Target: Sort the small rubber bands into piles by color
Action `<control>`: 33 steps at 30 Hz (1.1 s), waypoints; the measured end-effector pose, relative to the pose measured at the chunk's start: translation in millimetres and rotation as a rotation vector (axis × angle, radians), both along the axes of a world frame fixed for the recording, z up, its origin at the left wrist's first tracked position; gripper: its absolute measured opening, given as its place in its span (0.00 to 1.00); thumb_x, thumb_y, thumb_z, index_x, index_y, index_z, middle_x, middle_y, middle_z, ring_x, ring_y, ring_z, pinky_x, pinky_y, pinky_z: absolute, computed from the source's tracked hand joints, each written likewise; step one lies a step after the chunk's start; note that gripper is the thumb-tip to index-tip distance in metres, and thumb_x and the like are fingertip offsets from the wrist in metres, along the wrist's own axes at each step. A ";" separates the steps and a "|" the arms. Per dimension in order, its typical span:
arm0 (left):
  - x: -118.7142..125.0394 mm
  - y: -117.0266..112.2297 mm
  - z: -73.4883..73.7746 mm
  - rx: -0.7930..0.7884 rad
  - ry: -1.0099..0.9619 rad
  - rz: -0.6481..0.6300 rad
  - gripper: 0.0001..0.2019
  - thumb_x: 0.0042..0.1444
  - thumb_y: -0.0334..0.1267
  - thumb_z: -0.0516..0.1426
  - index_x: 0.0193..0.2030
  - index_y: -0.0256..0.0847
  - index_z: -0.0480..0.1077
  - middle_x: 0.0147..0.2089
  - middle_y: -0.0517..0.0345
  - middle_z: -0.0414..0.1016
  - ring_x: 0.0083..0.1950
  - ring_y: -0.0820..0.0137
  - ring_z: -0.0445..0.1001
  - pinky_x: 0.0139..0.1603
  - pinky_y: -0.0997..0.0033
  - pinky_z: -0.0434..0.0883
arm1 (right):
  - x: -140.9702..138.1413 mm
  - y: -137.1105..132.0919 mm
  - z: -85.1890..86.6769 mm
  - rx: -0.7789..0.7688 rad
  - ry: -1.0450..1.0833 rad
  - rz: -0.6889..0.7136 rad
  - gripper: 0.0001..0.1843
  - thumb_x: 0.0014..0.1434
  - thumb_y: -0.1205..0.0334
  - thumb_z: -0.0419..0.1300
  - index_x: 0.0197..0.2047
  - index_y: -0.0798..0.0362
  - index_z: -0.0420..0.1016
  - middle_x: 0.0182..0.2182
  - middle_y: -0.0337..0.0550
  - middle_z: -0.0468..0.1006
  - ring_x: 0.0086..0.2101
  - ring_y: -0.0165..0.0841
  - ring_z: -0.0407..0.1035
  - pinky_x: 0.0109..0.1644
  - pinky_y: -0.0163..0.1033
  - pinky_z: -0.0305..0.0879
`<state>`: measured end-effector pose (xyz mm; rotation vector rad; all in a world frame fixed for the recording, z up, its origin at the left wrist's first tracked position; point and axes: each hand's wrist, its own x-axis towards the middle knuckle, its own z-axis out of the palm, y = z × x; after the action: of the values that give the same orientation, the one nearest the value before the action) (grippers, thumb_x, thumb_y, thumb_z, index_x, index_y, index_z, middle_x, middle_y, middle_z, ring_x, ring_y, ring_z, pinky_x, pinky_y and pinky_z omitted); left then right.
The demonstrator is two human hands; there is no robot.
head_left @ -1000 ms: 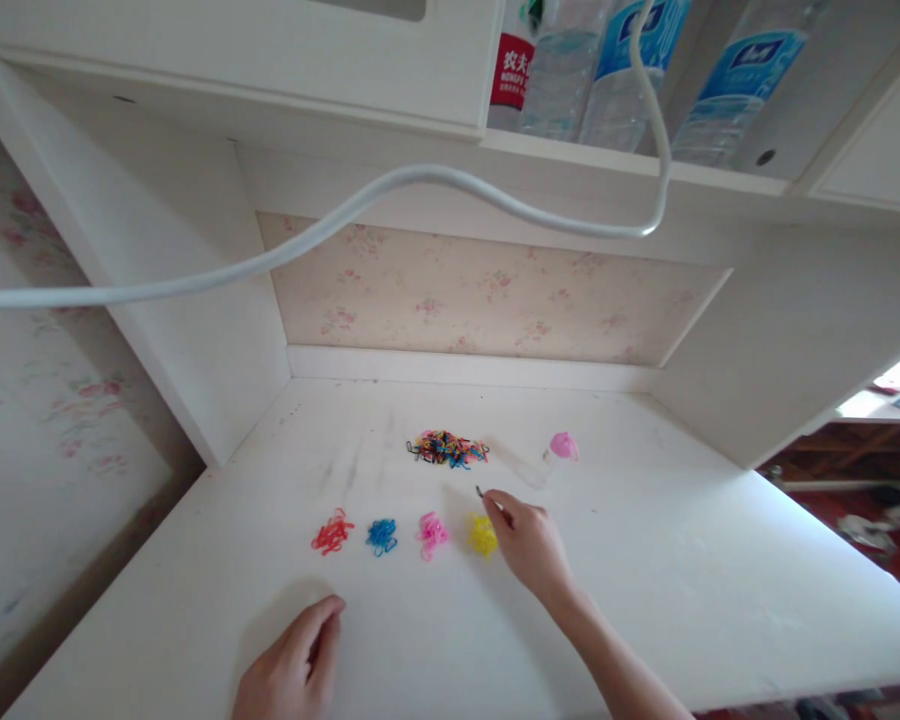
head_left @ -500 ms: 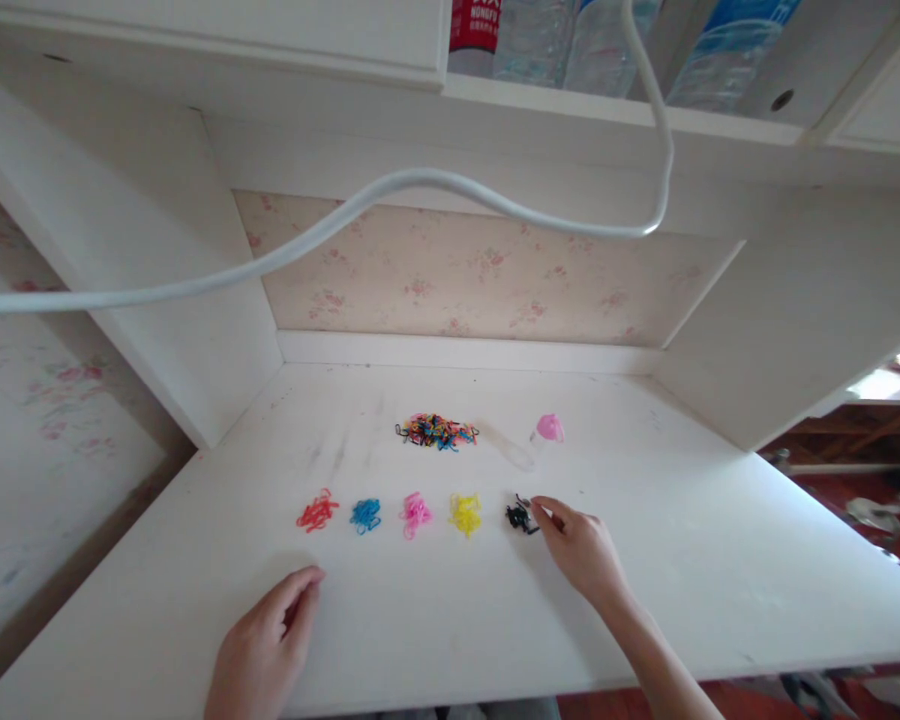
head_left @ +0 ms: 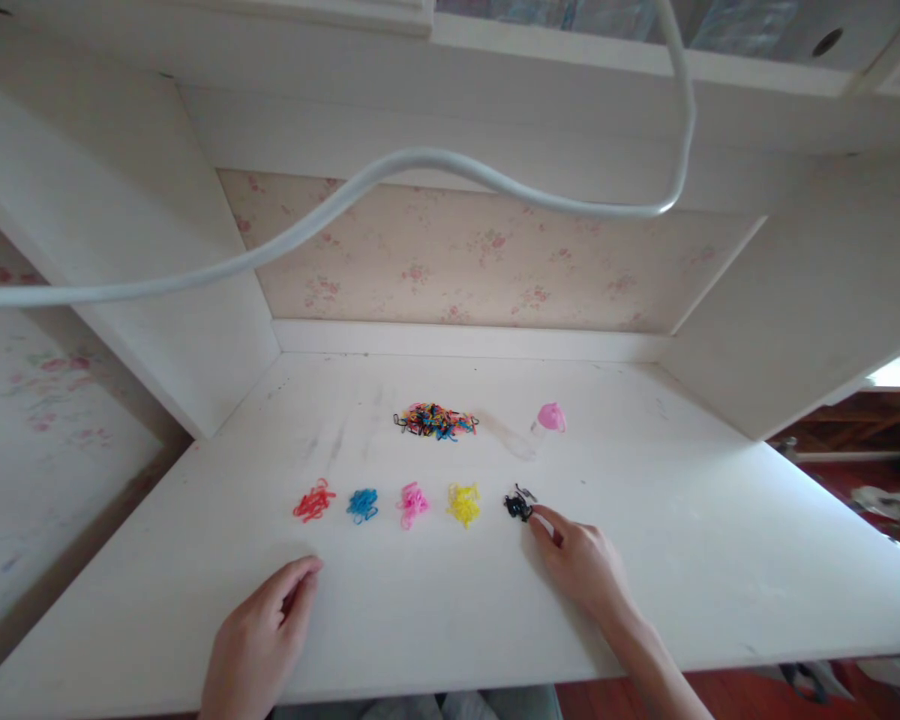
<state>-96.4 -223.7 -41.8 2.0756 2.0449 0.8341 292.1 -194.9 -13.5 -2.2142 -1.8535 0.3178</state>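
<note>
Bands [head_left: 435, 421]: six piles on counter [head_left: 412, 610]. Left hand [head_left: 259, 630]: loosely curled, in front of red pile [head_left: 314, 501]; cannot tell if anything inside. Right hand [head_left: 581, 565]: fingertips narrow, at edge of black pile [head_left: 518, 505]; cannot tell if band pinched. Seems to be tidying black. Best stay low, let go softly, keep clear of yellow pile [head_left: 463, 505].

Count, left to right: one red, one blue pile [head_left: 362, 505], one pink pile [head_left: 413, 505], one mixed pile [head_left: 436, 423] farther back, one yellow, one black. Single bands too tangled to count.
</note>
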 end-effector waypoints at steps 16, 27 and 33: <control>-1.5 -2.4 -1.4 0.030 0.034 -0.012 0.11 0.57 0.47 0.51 0.40 0.49 0.72 0.37 0.66 0.80 0.35 0.72 0.78 0.34 0.80 0.71 | 4.8 9.7 -3.8 -0.038 -0.021 -0.082 0.21 0.61 0.55 0.43 0.52 0.31 0.70 0.39 0.36 0.80 0.37 0.36 0.74 0.34 0.34 0.61; 0.4 -2.8 0.1 0.073 0.057 -0.036 0.11 0.57 0.45 0.51 0.40 0.47 0.72 0.38 0.65 0.80 0.35 0.72 0.78 0.35 0.79 0.71 | 4.1 20.1 4.8 -0.126 -0.116 -0.045 0.24 0.62 0.54 0.42 0.60 0.33 0.60 0.35 0.43 0.80 0.34 0.39 0.75 0.31 0.35 0.60; 0.3 -2.8 -0.9 0.059 0.049 -0.031 0.11 0.57 0.45 0.51 0.40 0.47 0.72 0.38 0.65 0.80 0.34 0.72 0.78 0.35 0.79 0.71 | 9.1 26.4 8.4 -0.172 -0.157 0.114 0.24 0.61 0.59 0.41 0.58 0.28 0.61 0.36 0.41 0.80 0.34 0.38 0.75 0.31 0.34 0.57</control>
<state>-96.2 -226.5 -42.7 2.1733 2.0310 0.8581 301.2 -168.5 -5.1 -2.3088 -2.1141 0.3449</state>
